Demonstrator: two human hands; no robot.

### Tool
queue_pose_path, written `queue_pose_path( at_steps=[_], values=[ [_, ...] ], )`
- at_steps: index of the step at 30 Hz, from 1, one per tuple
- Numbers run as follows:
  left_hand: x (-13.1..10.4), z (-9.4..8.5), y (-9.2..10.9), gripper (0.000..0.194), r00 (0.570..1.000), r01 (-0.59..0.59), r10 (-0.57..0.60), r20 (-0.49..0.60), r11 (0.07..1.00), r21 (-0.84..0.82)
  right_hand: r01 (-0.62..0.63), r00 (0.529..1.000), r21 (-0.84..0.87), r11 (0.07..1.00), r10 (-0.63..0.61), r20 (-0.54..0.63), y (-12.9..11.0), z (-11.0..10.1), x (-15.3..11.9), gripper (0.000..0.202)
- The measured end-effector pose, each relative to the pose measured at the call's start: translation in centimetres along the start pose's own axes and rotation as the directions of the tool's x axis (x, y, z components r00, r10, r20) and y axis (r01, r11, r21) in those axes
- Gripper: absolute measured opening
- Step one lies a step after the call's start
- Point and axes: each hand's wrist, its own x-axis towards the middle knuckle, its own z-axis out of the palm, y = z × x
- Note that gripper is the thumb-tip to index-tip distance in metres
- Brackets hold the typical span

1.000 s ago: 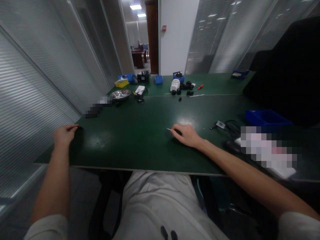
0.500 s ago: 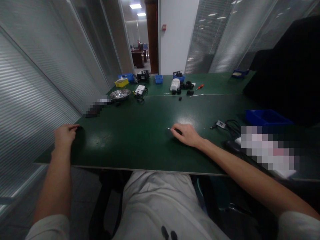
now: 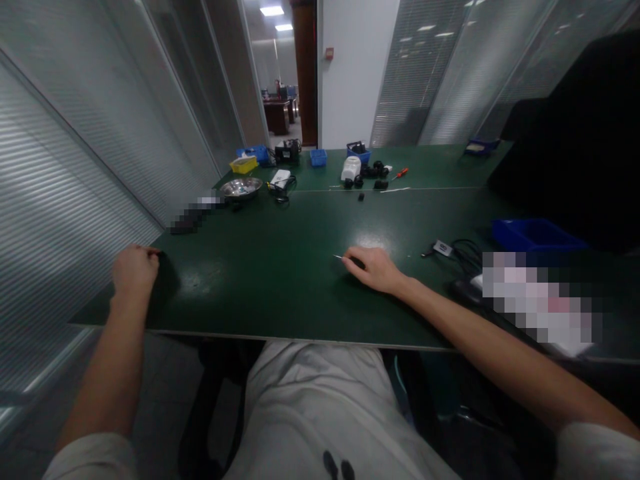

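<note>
At the left end of the green table [image 3: 260,280], my left hand [image 3: 134,272] is closed, thumb and fingers pinched at a small dark object mostly hidden by them. Its kind cannot be made out. My right hand [image 3: 373,268] rests on the table near the middle, fingers wrapped round a thin tool [image 3: 338,257]. Only the tool's slim, pointed metal tip shows clearly, aimed left; its dark handle end is largely inside my palm. A wide gap of tabletop lies between the two hands.
A metal bowl [image 3: 241,189], a yellow tray [image 3: 243,164] and a small blue basket [image 3: 318,158] stand at the back. An orange-handled screwdriver [image 3: 401,173] lies behind. To the right are a labelled cable [image 3: 443,248] and a blue bin [image 3: 537,235].
My left hand has shifted slightly right and turned, so its back now covers more of the small dark object. My right hand with the thin tool stays put.
</note>
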Motion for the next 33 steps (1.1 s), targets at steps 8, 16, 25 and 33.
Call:
queue_pose_path(
  at_steps=[8,16,25,33],
  values=[
    [0.3,0.3,0.0,0.035,0.999,0.052,-0.052,-0.008,0.999,-0.005,-0.004,1.000,0.008,1.000,0.004,0.013,-0.3,-0.2,0.0,0.031],
    [0.5,-0.1,0.5,0.031,0.998,0.066,-0.066,0.004,0.998,0.025,-0.002,1.000,-0.007,1.000,0.002,0.015,-0.4,-0.2,0.0,0.031],
    [1.2,1.6,-1.0,0.024,0.992,0.123,-0.125,-0.034,0.991,-0.056,-0.006,0.999,-0.010,1.000,0.007,0.033,-0.3,-0.2,0.0,0.033],
    [0.9,1.0,5.2,0.027,0.996,-0.034,0.071,0.049,0.845,-0.533,0.001,0.997,-0.048,0.999,0.003,0.083,0.0,0.3,0.2,0.032]
  ],
)
